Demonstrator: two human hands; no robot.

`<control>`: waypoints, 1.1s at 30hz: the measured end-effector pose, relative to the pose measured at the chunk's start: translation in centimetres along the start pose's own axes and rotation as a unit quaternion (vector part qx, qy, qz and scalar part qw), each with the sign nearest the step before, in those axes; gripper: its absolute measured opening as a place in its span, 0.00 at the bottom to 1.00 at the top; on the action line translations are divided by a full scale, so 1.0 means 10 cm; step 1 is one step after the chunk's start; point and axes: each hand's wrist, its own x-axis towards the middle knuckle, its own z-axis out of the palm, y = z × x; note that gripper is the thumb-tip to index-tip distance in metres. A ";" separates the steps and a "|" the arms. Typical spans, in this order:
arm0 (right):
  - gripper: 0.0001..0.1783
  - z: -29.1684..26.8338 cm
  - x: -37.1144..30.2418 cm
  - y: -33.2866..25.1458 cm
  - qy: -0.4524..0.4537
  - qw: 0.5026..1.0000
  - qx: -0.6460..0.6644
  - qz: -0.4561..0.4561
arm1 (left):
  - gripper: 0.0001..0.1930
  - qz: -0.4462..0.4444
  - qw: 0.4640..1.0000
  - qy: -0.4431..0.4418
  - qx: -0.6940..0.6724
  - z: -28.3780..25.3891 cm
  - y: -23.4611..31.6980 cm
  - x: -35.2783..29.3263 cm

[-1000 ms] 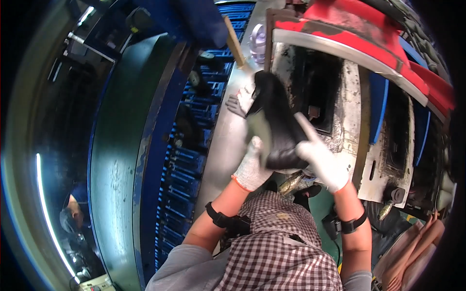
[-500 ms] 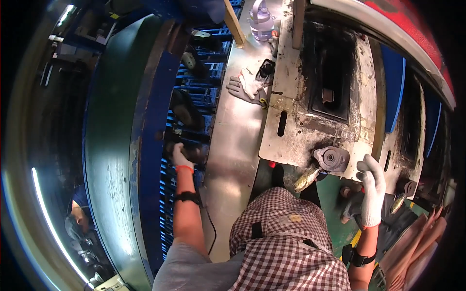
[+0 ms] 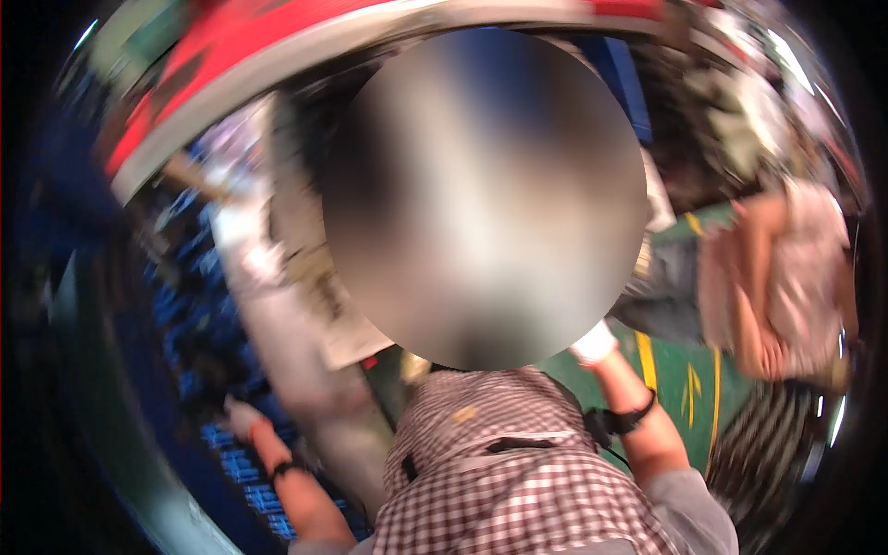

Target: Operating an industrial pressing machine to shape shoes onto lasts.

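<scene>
My left hand (image 3: 242, 420), in a white glove with an orange cuff, reaches down to the blue slatted rack (image 3: 236, 458) on the left. A dark shape (image 3: 215, 393) lies by its fingertips. Motion smears those fingers, so their grip is unclear. On the right, my right hand (image 3: 594, 345), also gloved in white, shows only near the wrist. A large round blur covers its fingers and whatever is near them.
A pale metal ledge (image 3: 291, 356) runs beside the rack. The pale worktable (image 3: 356, 338) is mostly hidden by the blur. At right, a person in a pink top (image 3: 805, 268) stands on the green floor (image 3: 675, 407) with yellow lines. A red-and-white edge (image 3: 268, 55) arches overhead.
The view has swung to the right, bringing in the person in pink. My left hand still reaches to the rack. My right hand's fingers, visible before beside the worktable, are now covered.
</scene>
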 end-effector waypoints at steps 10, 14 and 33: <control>0.23 -0.35 -0.07 0.84 0.350 0.916 -0.156 0.123 | 0.22 0.463 0.786 -0.378 -0.159 -0.16 1.90 -2.84; 0.38 -0.21 -0.05 1.50 0.363 0.861 -0.176 0.311 | 0.22 0.510 0.628 -0.576 -0.119 0.02 2.40 -3.82; 0.51 -0.53 -0.09 1.80 0.122 0.939 0.027 0.320 | 0.42 0.798 0.418 -0.418 0.116 1.82 2.02 -5.99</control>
